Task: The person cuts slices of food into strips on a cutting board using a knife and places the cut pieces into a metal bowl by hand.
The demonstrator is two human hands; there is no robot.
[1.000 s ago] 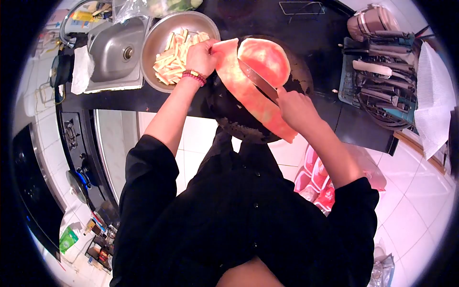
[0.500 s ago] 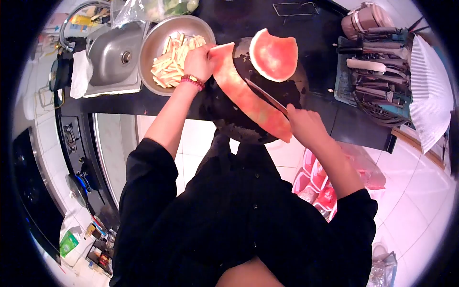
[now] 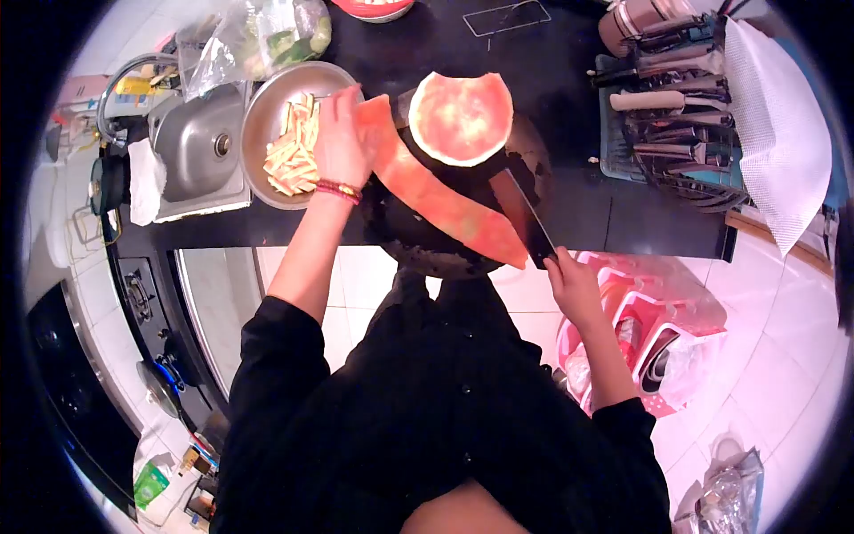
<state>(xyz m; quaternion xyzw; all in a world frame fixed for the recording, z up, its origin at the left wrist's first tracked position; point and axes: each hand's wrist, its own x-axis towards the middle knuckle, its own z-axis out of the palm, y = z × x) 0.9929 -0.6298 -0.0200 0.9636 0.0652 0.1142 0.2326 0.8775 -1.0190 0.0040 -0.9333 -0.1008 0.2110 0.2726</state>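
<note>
A long, curved strip of reddish rind point(image 3: 440, 200) lies slantwise across the dark round board point(image 3: 534, 147), its far end by the person's left hand and its near end reaching the board's edge on the person's side. The left hand point(image 3: 342, 147) is at that far end, fingers close together and only slightly bent; from where I stand I can't tell whether they grip the strip or merely rest against it. The right hand point(image 3: 574, 285) has its fingers wrapped round the handle of a broad knife point(image 3: 520, 209), whose blade points away from the person, just beside the strip's near end. Further back on the board sits a rounded rind piece point(image 3: 463, 116), a notch in its far edge, apart from the strip.

To the left of the board, partly behind the left hand, is a metal bowl point(image 3: 258, 133) of pale cut sticks point(image 3: 292, 158). Beyond it are a clear bag point(image 3: 267, 40) with something green inside and, further left, the sink point(image 3: 191, 142). A cutlery rack point(image 3: 667, 107) stands on the right of the black bench point(image 3: 574, 209).
</note>
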